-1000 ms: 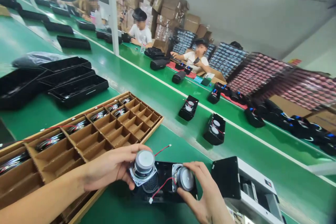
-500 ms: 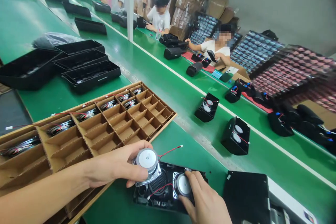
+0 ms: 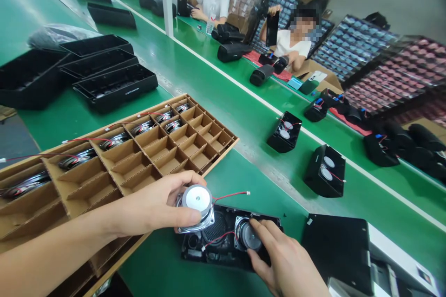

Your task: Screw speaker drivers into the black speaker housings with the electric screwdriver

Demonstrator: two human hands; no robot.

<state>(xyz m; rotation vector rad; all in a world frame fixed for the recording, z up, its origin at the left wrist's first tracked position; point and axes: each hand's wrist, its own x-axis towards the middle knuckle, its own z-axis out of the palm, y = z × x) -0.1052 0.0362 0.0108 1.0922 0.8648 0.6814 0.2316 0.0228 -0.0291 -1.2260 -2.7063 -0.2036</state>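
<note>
A glossy green worktop [image 3: 163, 269] runs past you, split by a white line, with a co-worker in a white T-shirt [image 3: 292, 46] seated across it among stacked cartons. To your left lie shallow open black plastic trays [image 3: 114, 84]. Past your hands, finished-looking black speaker housings [image 3: 324, 171] sit on the green surface with red leads trailing from them.

Nearest your left forearm is a corrugated cardboard divider tray [image 3: 55, 190] in a thin wooden frame. Its square cells hold round speaker drivers [image 3: 114, 141] on their sides, and their thin red-and-black leads hang over the cell walls.

Under your hands, a black plastic speaker housing [image 3: 223, 260] lies open on the worktop, its inside ribbed and moulded around an oval perforated grille [image 3: 216, 228]. Your left hand [image 3: 156, 209] curls its fingers around a metal driver [image 3: 195, 205], whose pale, smooth, round back faces up from a stamped silver frame. That driver sits over the left end of the housing; you can't tell whether it touches. A red-and-black lead [image 3: 230, 193] runs from it to a small white connector [image 3: 248, 192]. Your right hand [image 3: 282, 255] presses its fingers [image 3: 259, 232] against a second driver [image 3: 246, 236], seated at the housing's right end.
</note>
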